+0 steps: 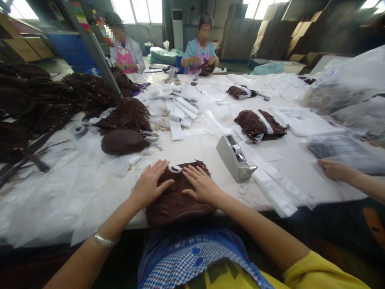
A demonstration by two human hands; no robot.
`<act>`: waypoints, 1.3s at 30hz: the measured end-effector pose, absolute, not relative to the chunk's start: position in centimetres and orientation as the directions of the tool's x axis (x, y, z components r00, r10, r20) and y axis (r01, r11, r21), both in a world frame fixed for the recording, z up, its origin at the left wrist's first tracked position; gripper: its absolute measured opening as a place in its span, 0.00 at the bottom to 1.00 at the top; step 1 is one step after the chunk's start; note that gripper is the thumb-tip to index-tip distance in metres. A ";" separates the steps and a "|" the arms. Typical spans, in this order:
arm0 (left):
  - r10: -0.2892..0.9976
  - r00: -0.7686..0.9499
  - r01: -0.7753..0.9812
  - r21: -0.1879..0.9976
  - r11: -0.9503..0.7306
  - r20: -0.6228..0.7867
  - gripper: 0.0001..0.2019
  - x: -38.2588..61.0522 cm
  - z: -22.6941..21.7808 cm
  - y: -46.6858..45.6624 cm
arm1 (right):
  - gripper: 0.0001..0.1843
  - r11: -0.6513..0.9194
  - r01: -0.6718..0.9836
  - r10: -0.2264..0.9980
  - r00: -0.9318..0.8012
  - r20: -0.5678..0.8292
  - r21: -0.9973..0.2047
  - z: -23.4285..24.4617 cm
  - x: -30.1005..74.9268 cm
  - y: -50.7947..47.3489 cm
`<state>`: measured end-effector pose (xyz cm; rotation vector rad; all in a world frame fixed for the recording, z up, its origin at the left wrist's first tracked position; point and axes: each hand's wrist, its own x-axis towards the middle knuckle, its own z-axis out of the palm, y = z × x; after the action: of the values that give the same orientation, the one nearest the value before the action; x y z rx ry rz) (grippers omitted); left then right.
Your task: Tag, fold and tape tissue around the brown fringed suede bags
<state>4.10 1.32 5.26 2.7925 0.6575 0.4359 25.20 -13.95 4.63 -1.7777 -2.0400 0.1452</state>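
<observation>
A brown fringed suede bag (177, 200) lies at the near edge of the white table (195, 150), hanging partly over it. My left hand (152, 182) rests flat on the bag's left side with fingers stretched out. My right hand (201, 185) lies flat on its right side, fingers spread. Between my fingertips, a small white tape piece (175, 169) sits on the bag's top edge.
A grey tape dispenser (236, 157) stands right of the bag, by long white strips (272, 186). More brown fringed bags (260, 125) and a dark pile (39, 106) lie around. A co-worker's hand (337, 169) rests at right. Two people work at the far end.
</observation>
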 end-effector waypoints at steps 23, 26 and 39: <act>0.734 0.557 0.552 0.487 -0.677 0.388 0.20 -2.5 2.7 -11.2 | 0.20 -0.033 0.776 0.859 0.344 0.379 -0.630 2.8 22.3 -26.3; 0.711 0.654 0.424 0.652 -0.628 0.259 0.15 -3.8 1.9 -8.3 | 0.14 0.056 0.646 0.935 0.232 0.266 -0.761 2.5 25.6 -25.4; 0.901 0.331 0.573 0.698 -0.429 0.282 0.18 -6.6 3.1 -12.8 | 0.21 -0.227 0.720 0.829 0.496 0.258 -0.655 2.7 23.0 -28.3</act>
<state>-6.59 -12.79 3.15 2.1199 1.2924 0.9049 23.04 -28.30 2.75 -1.9974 -1.2720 0.1867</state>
